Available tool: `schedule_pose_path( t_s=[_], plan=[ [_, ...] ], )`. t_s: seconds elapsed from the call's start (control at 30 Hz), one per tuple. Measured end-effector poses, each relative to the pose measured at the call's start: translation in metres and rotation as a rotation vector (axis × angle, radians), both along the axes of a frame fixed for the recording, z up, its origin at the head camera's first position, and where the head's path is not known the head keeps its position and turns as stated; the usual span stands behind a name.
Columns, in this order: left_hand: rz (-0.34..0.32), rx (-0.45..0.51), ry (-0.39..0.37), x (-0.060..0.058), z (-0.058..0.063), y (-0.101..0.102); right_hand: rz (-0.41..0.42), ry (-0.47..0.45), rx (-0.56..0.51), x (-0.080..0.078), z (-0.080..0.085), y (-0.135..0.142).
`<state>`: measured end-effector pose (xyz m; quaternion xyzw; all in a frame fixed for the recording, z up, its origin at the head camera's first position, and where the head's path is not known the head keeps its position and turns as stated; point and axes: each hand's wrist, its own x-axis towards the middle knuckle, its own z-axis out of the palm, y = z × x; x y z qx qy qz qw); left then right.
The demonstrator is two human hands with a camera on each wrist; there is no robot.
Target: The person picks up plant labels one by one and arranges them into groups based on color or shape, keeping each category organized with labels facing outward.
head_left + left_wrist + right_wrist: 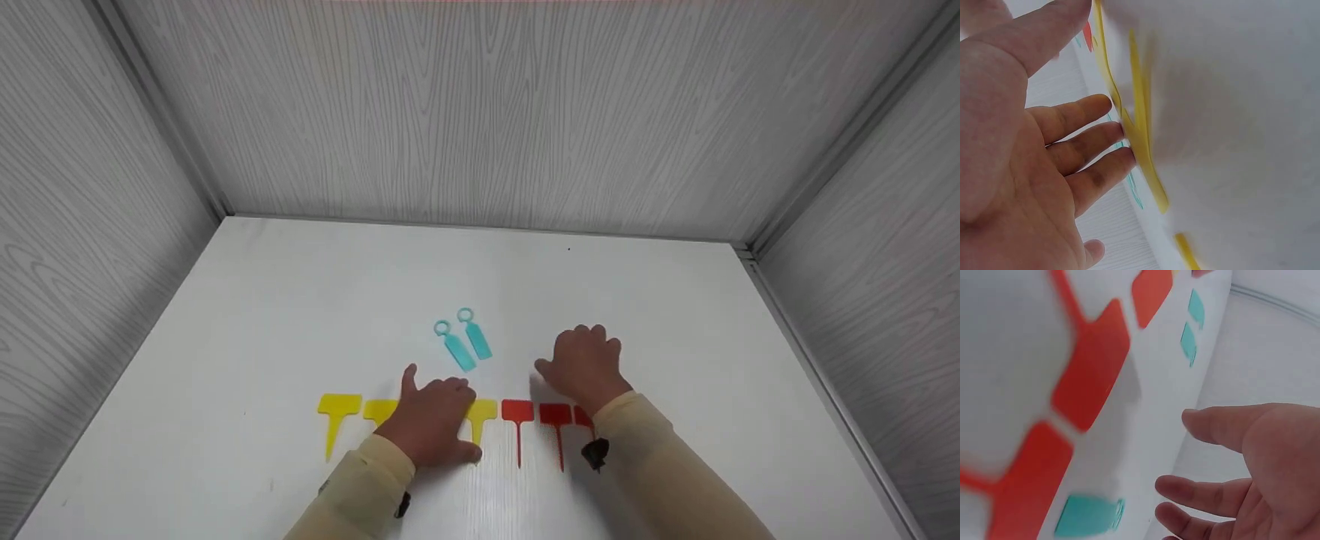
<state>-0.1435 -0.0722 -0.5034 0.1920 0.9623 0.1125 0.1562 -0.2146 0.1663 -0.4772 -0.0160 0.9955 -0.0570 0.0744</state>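
Observation:
My left hand (431, 424) hovers low over a row of yellow T-shaped plant labels (340, 405), its fingers loosely extended. In the left wrist view, the fingertips are right at the wide head of a yellow plant label (1151, 174), and the thumb reaches toward the stem of another. Part of the yellow row is hidden beneath this hand. My right hand (589, 367) is just beyond the red T-shaped plant labels (517, 410), fingers relaxed, holding nothing. The right wrist view shows a teal ring-topped tag (1086, 516) beside the red labels, hidden by the right hand in the head view.
Two more teal ring-topped tags (459, 352) lie slanted on the white tabletop (337, 300), beyond and between the hands. Grey wood-grain panels (465, 112) enclose the table at the back and on both sides.

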Motion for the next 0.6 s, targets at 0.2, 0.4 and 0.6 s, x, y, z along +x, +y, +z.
schedule_pose_path(
  t_s=[0.2,0.4,0.6],
  plan=[
    [-0.008,0.014,-0.001,0.002,0.004,0.002,0.032,-0.04,-0.093,-0.01,0.001,-0.031],
    [-0.03,0.022,-0.004,0.005,0.007,0.006,0.055,-0.055,-0.13,-0.019,-0.003,-0.053],
    [-0.039,0.002,0.008,0.005,0.005,0.007,0.063,-0.067,-0.149,-0.03,-0.007,-0.069]
  ],
)
